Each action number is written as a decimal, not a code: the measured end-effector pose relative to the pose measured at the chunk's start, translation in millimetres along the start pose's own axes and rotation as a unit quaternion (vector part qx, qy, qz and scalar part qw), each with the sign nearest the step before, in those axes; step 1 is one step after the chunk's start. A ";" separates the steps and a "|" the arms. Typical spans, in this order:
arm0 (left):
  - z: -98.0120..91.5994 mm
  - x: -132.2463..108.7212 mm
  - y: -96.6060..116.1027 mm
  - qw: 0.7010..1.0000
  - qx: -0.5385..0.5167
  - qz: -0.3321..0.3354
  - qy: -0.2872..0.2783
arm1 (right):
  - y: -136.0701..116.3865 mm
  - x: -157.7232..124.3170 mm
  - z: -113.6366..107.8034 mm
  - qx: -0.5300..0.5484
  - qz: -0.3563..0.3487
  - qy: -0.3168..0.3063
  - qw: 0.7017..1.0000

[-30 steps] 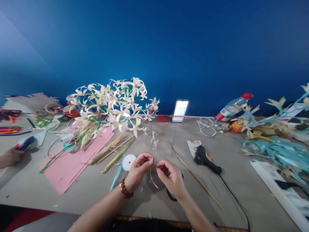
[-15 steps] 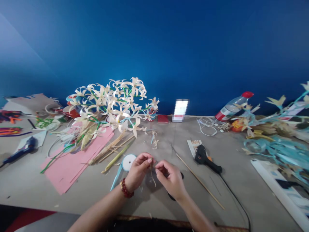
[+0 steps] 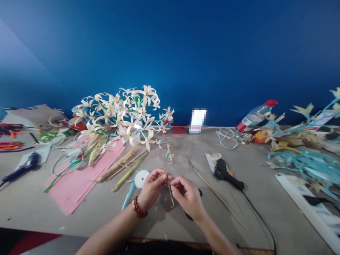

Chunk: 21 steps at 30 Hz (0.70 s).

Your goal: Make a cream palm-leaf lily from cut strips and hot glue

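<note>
Low over the middle of the table, my left hand is closed in a pinch on a thin, pale dried strip that dangles with a curled lower end. A small greenish bit shows at its fingertips. Facing it, my right hand has its fingers bent and thumb and forefinger drawn together right beside the strip; what lies in them, if anything, is too small to see. A roll of light blue tape lies by my left wrist, its loose end trailing toward me. Something black on the table is partly hidden behind my right hand.
White artificial flowers on green stems stand at back left, near pink paper sheets and dried stalks. To the right lie a thin stick, a black glue gun with its cord, and a bottle. Blue ribbon lies far right.
The pale strip has swung slightly to the right and shows more of its length between my hands. Both hands stay almost in place.
</note>
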<state>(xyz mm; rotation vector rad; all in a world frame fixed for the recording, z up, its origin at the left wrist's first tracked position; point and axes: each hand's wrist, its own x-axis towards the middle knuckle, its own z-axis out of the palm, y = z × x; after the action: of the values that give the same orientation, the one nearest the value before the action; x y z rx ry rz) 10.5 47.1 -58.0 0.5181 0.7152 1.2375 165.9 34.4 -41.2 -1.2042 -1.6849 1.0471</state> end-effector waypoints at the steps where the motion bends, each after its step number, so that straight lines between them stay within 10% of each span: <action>1: 0.4 -0.1 0.4 1.000 0.004 0.004 0.001 | -0.2 0.0 0.0 0.001 0.000 -0.001 1.000; 21: -1.2 -1.0 -0.8 0.997 0.075 0.018 0.026 | -2.1 -0.4 -2.4 -0.210 -0.113 0.024 0.971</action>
<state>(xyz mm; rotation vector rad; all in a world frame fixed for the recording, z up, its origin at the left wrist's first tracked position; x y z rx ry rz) 10.0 45.9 -59.2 0.6253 0.8510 1.2410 167.6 34.0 -38.5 -1.2427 -2.0139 0.5325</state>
